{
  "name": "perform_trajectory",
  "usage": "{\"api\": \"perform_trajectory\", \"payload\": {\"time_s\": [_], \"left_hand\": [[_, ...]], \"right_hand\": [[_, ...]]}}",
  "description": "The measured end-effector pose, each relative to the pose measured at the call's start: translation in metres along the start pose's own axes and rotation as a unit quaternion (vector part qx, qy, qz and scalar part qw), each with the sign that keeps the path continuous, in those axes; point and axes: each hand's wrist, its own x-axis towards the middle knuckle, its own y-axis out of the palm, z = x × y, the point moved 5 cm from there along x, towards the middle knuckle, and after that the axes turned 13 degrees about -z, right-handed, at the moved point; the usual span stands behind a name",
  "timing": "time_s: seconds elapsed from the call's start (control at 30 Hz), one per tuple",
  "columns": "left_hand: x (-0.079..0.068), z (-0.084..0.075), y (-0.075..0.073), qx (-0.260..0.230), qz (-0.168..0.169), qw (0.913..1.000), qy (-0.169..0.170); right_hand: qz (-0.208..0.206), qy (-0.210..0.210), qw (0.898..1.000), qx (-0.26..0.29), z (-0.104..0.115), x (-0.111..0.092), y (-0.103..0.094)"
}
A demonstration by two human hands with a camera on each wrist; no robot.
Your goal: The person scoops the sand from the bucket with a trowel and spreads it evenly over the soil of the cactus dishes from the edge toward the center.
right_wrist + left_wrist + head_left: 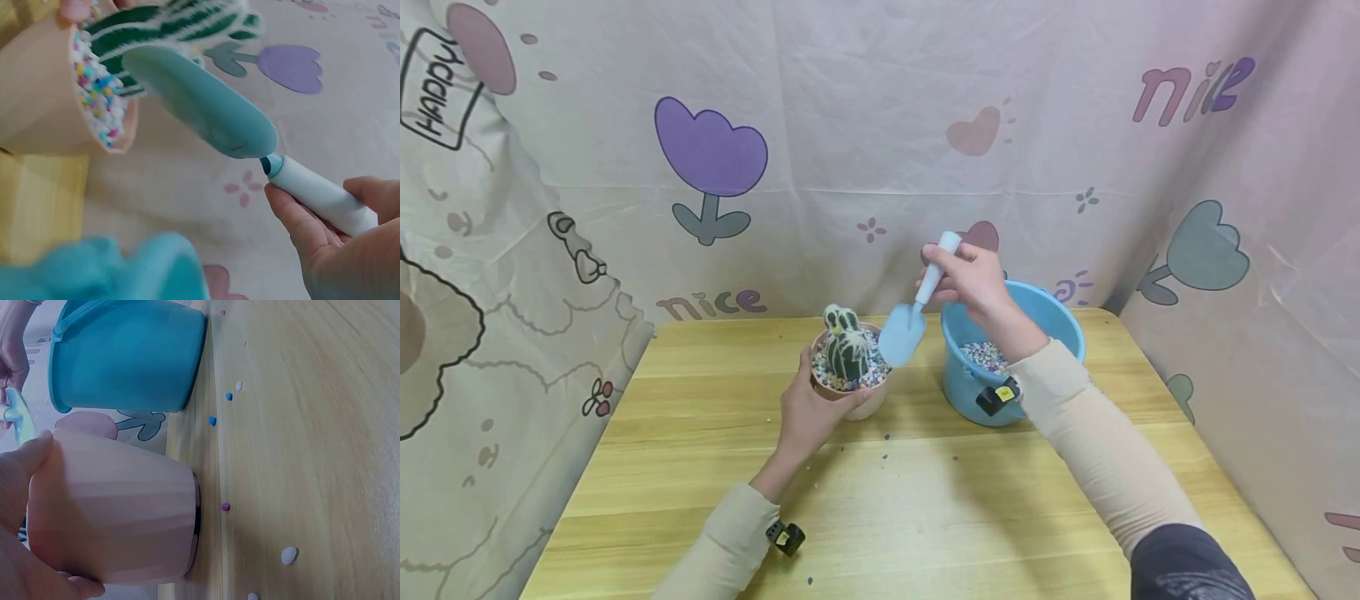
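Note:
My left hand (811, 415) grips a pale pink flowerpot (871, 407) around its side, thumb near the rim. In the pot stands a green cactus (847, 357) with white stripes, set in small multicoloured pebbles (103, 94). With my right hand (976, 282) I hold a small light-blue trowel (901, 335) by its white handle (322, 195). The trowel's blade points down toward the pot, overlapping the pot's right rim in the head view. In the right wrist view the blade looks bare on the side that shows.
A blue bucket (966, 390) stands right of the pot, below my right forearm, with multicoloured pebbles (985, 357) inside. Several loose pebbles, among them a white pebble (289, 555), lie on the wooden table (700, 467). A printed curtain (865, 108) hangs behind the table.

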Motion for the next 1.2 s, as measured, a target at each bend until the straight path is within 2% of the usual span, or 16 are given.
{"api": "perform_trajectory", "payload": {"time_s": [0.17,0.3,0.47,0.6,0.67,0.83,1.07,1.13,1.2], "left_hand": [[-0.001,0.001,0.001,0.003,0.003,1.0,-0.004],[-0.001,0.001,0.001,0.003,0.007,0.9999,-0.011],[-0.002,0.001,0.002,0.004,0.008,0.9998,-0.016],[-0.002,0.001,0.001,0.004,0.009,0.9998,-0.02],[-0.002,0.0,0.001,0.002,0.011,0.9997,-0.021],[-0.001,-0.002,0.0,0.0,0.012,0.9998,-0.018],[-0.001,-0.003,0.0,-0.016,0.019,0.9996,-0.017],[-0.002,-0.003,0.0,-0.017,0.02,0.9995,-0.017],[-0.002,-0.004,-0.001,-0.017,0.018,0.9995,-0.018]], "right_hand": [[-0.018,-0.005,0.998,0.055,0.017,0.004,-0.025],[-0.039,-0.016,0.997,0.068,0.033,0.008,-0.052],[-0.061,-0.028,0.997,0.031,0.047,0.008,-0.088],[-0.069,-0.031,0.997,0.003,0.049,0.009,-0.109],[-0.073,-0.029,0.997,-0.007,0.045,0.011,-0.117],[-0.064,-0.035,0.993,-0.09,0.025,0.017,-0.128],[-0.009,-0.056,0.97,-0.237,-0.012,0.021,-0.122],[0.009,-0.053,0.965,-0.256,-0.021,0.022,-0.119],[0.028,-0.048,0.965,-0.256,-0.029,0.022,-0.115]]}}
